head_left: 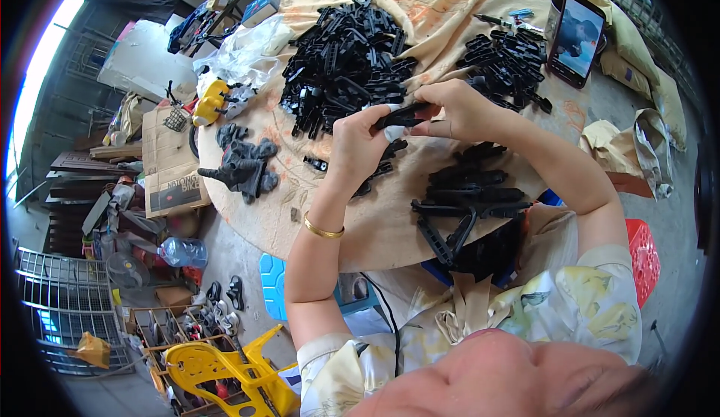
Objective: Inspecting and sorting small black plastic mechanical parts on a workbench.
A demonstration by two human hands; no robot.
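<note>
Over the table, my left hand (355, 145) and my right hand (459, 114) grip a long black plastic part (405, 116) between thumbs and fingers. White coverings wrap some fingertips of my left hand. Just beyond my hands lies a large heap of similar black parts (341, 53). A smaller heap of black pieces (504, 63) sits farther right. Closer to my body, several longer black parts (474, 184) lie in a row below my right wrist. Others rest at the table's near edge, above a dark container in my lap. My fingers partly hide the held part.
A beige patterned cloth (292, 226) covers the round table. A phone (577, 40) stands propped at the far right. Dark grey figures (246, 163) and a yellow toy (211, 102) sit at the left. A yellow chair (217, 364) and a red stool (643, 259) are nearby.
</note>
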